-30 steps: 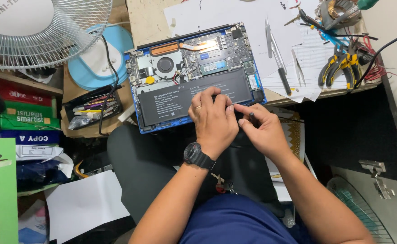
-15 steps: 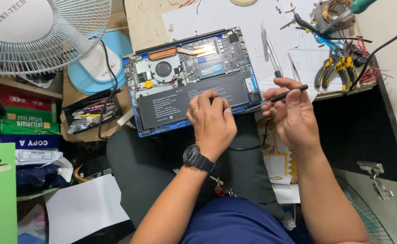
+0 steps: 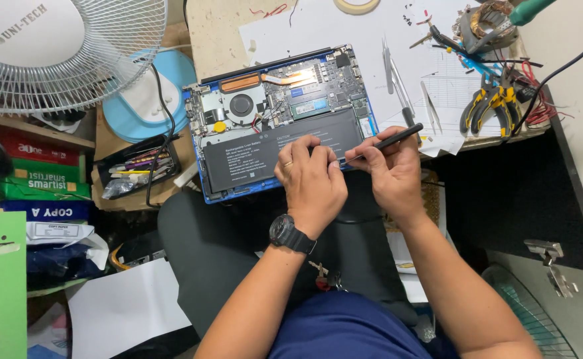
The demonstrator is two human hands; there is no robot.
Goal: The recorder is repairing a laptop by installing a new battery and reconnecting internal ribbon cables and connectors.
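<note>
From the head camera, you look straight down on an opened laptop [image 3: 281, 119] lying with its back cover off, tilted a little so its hinge edge runs up toward one o'clock. Its black battery [image 3: 265, 156] fills the near half; the fan and circuit boards fill the far half.

Your left hand [image 3: 310, 179] rests on the battery's right portion, at about six o'clock from the laptop's centre. The fingers are curled and bunched, tips pressing down on the battery surface; a ring shows on one finger and a black wristwatch [image 3: 291, 234] sits on the wrist.

Your right hand [image 3: 389, 174] lies just beside the left, at three o'clock from it, off the laptop's near right corner. It pinches a slim black tool [image 3: 388, 141] between thumb and fingers, pen-style. The shaft slants up toward two o'clock, and its thin tip points toward nine o'clock, reaching the battery's right edge close to your left fingertips.

At two o'clock from the laptop, tweezers [image 3: 392, 74] lie on white paper [image 3: 371, 26]. Farther right, at three o'clock, yellow-handled pliers [image 3: 489, 105] sit near tangled red wires. A white fan [image 3: 52, 53] occupies the ten o'clock corner, with a black tray of small parts [image 3: 135, 166] at nine o'clock from the laptop.
</note>
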